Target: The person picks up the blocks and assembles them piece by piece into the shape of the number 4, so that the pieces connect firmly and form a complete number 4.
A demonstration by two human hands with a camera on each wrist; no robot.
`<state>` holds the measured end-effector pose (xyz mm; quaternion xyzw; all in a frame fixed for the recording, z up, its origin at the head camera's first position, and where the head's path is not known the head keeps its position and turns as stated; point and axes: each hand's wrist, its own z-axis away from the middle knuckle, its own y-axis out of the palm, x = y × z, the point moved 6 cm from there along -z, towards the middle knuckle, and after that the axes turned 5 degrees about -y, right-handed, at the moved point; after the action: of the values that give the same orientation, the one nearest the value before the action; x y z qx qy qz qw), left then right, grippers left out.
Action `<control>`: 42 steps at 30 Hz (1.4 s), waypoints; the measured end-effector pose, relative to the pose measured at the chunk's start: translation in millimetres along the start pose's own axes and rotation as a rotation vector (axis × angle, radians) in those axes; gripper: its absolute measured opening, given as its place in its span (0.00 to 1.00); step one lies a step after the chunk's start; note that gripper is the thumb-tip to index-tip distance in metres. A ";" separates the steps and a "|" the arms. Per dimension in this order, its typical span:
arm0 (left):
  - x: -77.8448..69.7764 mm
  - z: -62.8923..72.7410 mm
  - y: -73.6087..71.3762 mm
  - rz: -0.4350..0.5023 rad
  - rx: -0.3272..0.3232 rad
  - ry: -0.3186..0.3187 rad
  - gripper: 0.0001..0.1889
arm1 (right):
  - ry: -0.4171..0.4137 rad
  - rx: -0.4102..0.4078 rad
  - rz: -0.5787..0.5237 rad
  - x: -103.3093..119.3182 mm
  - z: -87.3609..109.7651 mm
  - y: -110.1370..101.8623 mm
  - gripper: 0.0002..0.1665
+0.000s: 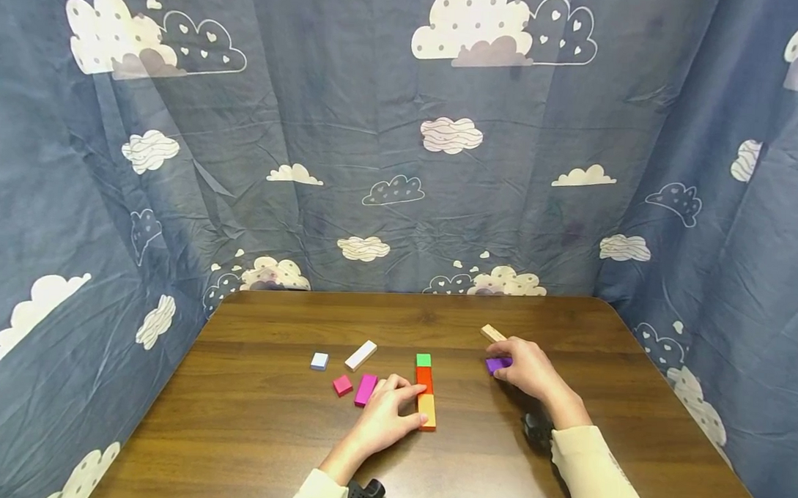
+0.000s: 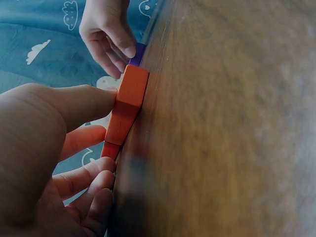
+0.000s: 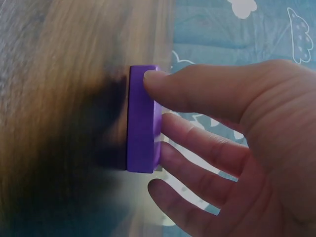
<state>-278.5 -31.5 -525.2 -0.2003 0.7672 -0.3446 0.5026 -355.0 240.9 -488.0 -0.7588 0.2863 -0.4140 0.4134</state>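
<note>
The right hand (image 1: 527,367) pinches a purple block (image 1: 497,364), its length roughly parallel to the desk's (image 1: 267,435) far edge. To the block's left, the left hand (image 1: 384,415), thumb and forefinger apart, touches an orange block (image 1: 428,406).

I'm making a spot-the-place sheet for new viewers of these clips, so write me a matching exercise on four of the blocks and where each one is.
Blocks:
1. Green block
2. Orange block
3. Purple block
4. Long white block

Places:
A. Touched by the right hand
B. Beyond the magenta block, touched by neither hand
C. At the far end of the red block
D. At the near end of the red block, touched by the left hand

Right pairs: 1-C, 2-D, 3-A, 4-B
</note>
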 end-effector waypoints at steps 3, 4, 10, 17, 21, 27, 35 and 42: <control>0.4 -0.6 -0.6 0.002 0.004 -0.003 0.25 | 0.015 0.005 0.000 -2.7 -0.3 0.7 0.24; 0.5 -0.5 -0.8 0.005 0.004 -0.004 0.25 | 0.020 0.008 -0.004 -3.3 -0.2 1.1 0.23; -0.4 1.1 -1.7 0.002 -0.004 0.000 0.26 | 0.051 0.024 -0.018 -6.1 2.0 3.5 0.22; -0.2 1.8 -0.8 0.006 -0.001 -0.004 0.25 | 0.037 0.023 -0.011 -7.4 2.7 4.0 0.20; -0.7 1.4 -1.0 0.005 -0.004 -0.003 0.26 | 0.036 0.020 -0.008 -8.2 2.7 4.0 0.19; -0.8 0.5 -1.0 0.006 -0.002 -0.002 0.26 | 0.037 0.018 -0.004 -9.3 3.4 5.2 0.20; 0.5 1.7 -1.5 0.008 -0.003 -0.004 0.26 | 0.023 0.012 0.016 -7.5 2.8 6.5 0.19; -0.1 0.2 -0.2 0.004 -0.001 -0.006 0.26 | 0.023 0.015 0.023 -8.1 2.8 5.5 0.19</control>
<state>-278.3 -31.7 -525.1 -0.2000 0.7663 -0.3425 0.5054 -357.1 245.6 -496.8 -0.7476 0.2964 -0.4200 0.4204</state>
